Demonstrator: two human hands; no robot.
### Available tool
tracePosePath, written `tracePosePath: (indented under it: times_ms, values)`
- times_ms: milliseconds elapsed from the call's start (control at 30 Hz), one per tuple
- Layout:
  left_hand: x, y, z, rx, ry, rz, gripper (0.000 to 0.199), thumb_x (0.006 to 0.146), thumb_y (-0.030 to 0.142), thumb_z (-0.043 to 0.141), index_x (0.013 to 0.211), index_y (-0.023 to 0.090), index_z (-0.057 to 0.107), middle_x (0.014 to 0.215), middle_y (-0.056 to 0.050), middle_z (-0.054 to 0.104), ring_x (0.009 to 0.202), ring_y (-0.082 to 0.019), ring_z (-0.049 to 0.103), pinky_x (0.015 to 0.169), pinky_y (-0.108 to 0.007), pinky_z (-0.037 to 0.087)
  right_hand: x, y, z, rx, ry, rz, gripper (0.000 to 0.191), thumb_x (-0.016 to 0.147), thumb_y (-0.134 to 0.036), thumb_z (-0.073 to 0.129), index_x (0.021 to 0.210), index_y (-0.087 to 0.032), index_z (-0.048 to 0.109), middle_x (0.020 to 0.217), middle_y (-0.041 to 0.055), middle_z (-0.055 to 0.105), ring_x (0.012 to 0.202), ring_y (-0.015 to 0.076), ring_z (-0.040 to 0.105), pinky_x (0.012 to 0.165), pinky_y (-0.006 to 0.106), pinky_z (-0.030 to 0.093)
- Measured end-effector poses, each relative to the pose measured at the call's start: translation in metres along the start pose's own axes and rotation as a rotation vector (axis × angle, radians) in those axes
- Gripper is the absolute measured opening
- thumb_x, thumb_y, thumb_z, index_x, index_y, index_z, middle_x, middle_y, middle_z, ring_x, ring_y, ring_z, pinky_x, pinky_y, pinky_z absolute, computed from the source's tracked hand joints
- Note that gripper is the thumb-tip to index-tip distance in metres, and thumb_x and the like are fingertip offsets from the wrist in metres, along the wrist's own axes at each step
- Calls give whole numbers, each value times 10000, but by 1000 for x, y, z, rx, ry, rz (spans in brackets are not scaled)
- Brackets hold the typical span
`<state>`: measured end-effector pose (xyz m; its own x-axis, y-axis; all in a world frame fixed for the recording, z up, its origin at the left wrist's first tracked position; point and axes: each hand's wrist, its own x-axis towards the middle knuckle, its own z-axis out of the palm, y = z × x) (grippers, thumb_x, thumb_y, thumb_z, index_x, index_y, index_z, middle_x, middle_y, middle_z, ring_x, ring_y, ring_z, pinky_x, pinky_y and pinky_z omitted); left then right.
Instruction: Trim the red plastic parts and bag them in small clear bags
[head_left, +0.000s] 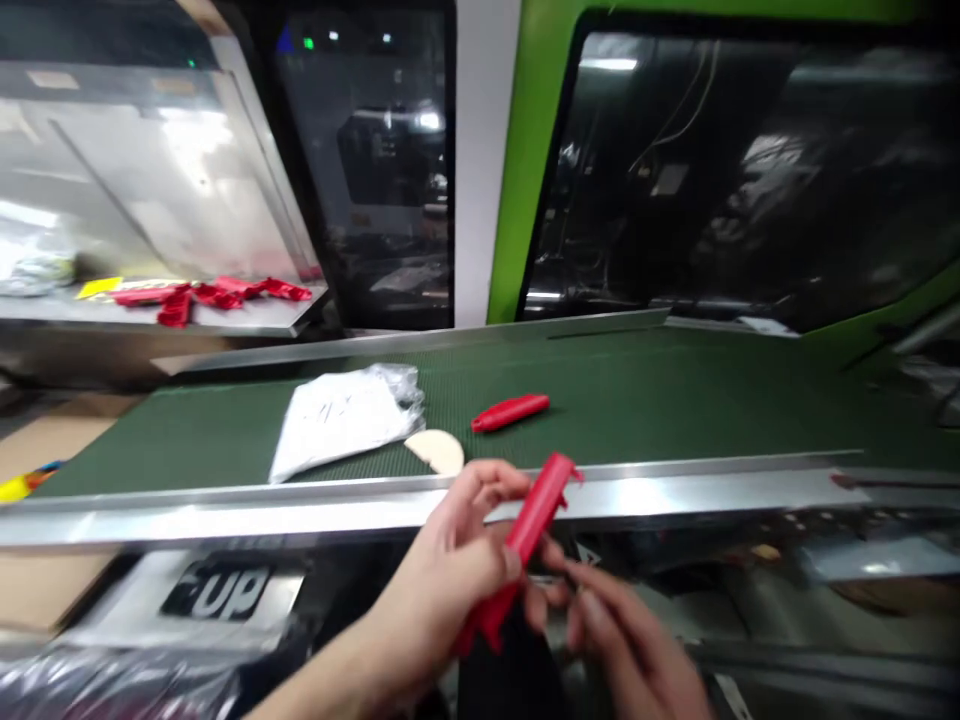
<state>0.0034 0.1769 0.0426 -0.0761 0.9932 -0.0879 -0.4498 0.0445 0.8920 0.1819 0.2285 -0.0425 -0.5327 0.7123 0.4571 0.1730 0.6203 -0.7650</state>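
My left hand [442, 580] grips a long red plastic part [534, 515], held tilted in front of the conveyor's metal rail [675, 492]. My right hand [622, 635] is just below and to the right, fingers loosely curled near the part's lower end; whether it touches the part is blurred. A second red plastic part [510, 411] lies on the green conveyor belt [675, 400]. Next to it rest a pale half-round piece [437, 450] and a clear plastic bag with white contents [341, 418].
A shelf at the back left [247, 320] carries several more red parts [210, 295] and a yellow label. Behind the belt stand a green machine frame [525, 150] and dark windows. A cardboard box [45, 440] is at left; a black "UP" sign [217, 592] sits below the rail.
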Motion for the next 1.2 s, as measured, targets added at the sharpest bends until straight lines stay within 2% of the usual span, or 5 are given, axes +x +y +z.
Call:
tracePosePath:
  times_ms: [200,333,433,767,1200]
  values:
    - [-100,-38,-6,-334,358,-69,734,626,125,671,1319,282,488,1072,-45,547,661,-87,498,558,-212,396,30,-51,0,-16,-111,-106,319,941,-133,518,1206,-264,639,1071,11,720,824,98,693,751,175,575]
    - [-134,-49,-7,-394,509,-89,423,789,296,699,1198,233,614,896,-18,534,626,-84,448,521,-200,362,23,-71,20,7,-341,-343,466,892,0,509,1302,-213,578,1192,54,668,1060,147,634,902,288,544]
    - [-152,-60,-7,-414,578,-52,239,865,328,669,1069,214,620,993,-57,614,651,-92,475,544,-200,391,16,-82,32,-10,-401,-421,476,872,36,517,1296,-172,571,1174,75,668,1065,159,619,898,312,532]
    - [-176,-58,-10,-555,592,-30,172,975,310,452,1023,186,561,889,-68,649,579,-99,499,514,-194,405,-2,-107,50,-101,-449,-481,397,852,36,564,1213,-125,604,1134,101,670,994,177,630,843,349,525]
    - [-178,-61,-7,-561,600,-13,182,974,304,460,1026,186,588,915,-64,646,581,-95,515,516,-196,408,-6,-109,45,-167,-480,-535,375,857,25,578,1211,-90,618,1138,126,665,987,199,608,797,374,494]
